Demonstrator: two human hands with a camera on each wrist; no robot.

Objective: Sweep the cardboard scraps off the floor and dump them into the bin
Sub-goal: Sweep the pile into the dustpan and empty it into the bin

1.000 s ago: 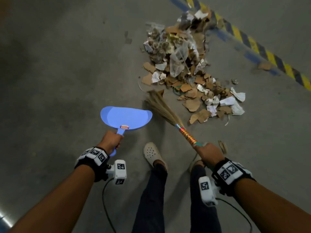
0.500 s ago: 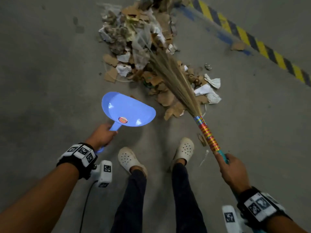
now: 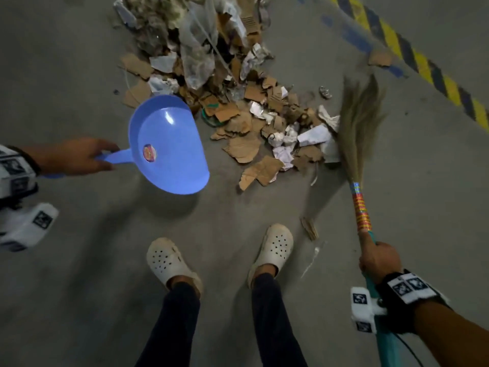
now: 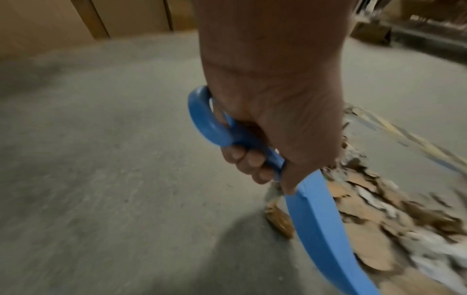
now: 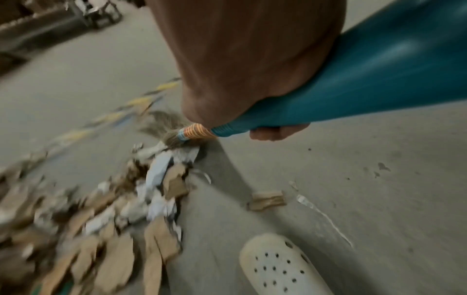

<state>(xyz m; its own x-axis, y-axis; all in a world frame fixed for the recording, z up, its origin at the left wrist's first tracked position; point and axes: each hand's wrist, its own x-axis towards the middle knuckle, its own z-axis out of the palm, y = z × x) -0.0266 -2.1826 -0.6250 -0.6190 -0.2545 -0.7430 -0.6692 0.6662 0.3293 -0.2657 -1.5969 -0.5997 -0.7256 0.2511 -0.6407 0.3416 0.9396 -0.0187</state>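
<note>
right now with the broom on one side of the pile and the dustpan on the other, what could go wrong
1. The dustpan, held by the left hand, looks tilted above the floor; scraps may slide under its lip unless it is set flat.
2. The broom, in the right hand, sits beside light paper in the cardboard scraps; a hard stroke may scatter it.
3. A stray piece near the right shoe lies outside the pile and could be missed.

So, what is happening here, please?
A person is sweeping up a pile of cardboard scraps on a concrete floor. The left hand grips the handle of an empty blue dustpan beside the pile. The right hand holds a grass broom, its bristles at the pile's right edge. No bin is visible.
</note>
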